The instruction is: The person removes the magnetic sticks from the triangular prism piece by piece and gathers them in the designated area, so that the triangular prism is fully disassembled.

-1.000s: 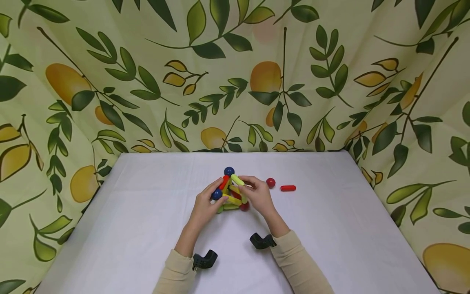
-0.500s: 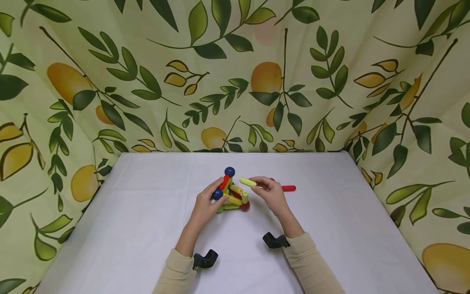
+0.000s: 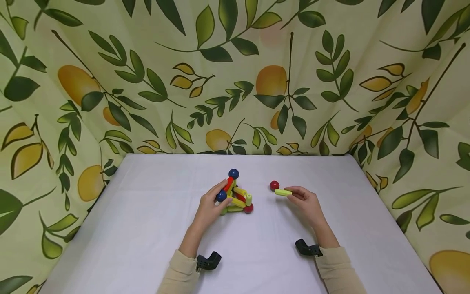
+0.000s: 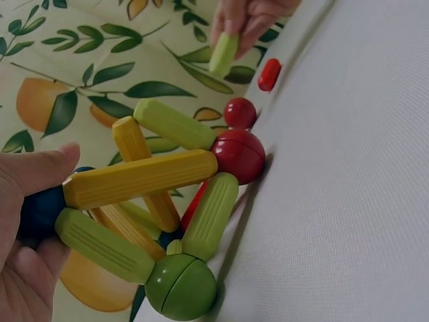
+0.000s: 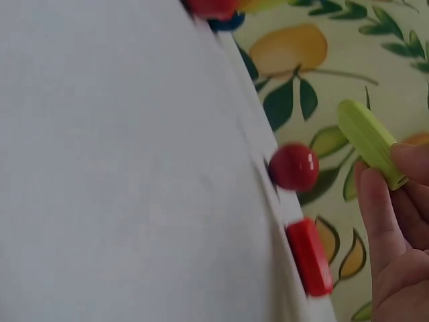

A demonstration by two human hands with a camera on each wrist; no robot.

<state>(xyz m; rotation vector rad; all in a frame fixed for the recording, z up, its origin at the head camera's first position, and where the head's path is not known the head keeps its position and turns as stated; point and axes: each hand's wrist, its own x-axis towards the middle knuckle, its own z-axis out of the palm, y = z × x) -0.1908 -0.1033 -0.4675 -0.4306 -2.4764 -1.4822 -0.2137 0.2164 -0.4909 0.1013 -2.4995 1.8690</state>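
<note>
My left hand (image 3: 210, 207) grips a blue ball (image 4: 41, 215) at one corner of a framework of coloured rods and balls. Yellow rods (image 4: 144, 180), light green rods and a red rod (image 3: 229, 183) join its balls. Another blue ball (image 3: 233, 174) tops it, while a red ball (image 4: 239, 156) and a green ball (image 4: 181, 287) lie low down. One light green rod (image 4: 174, 123) sticks up from that red ball, its other end free. Well to the right, my right hand (image 3: 308, 205) pinches a loose light green rod (image 3: 282, 192) by one end, above the table.
A loose red ball (image 3: 274, 185) lies on the white table (image 3: 147, 228), just beyond the pinched rod. Beside it lies a loose red rod (image 5: 309, 257), hidden by the right hand in the head view. A leaf-patterned curtain (image 3: 227, 81) stands behind the table.
My right hand has drawn the light green rod away from the framework's upper part and carried it right, near the loose red ball. The left hand keeps its grip in place.
</note>
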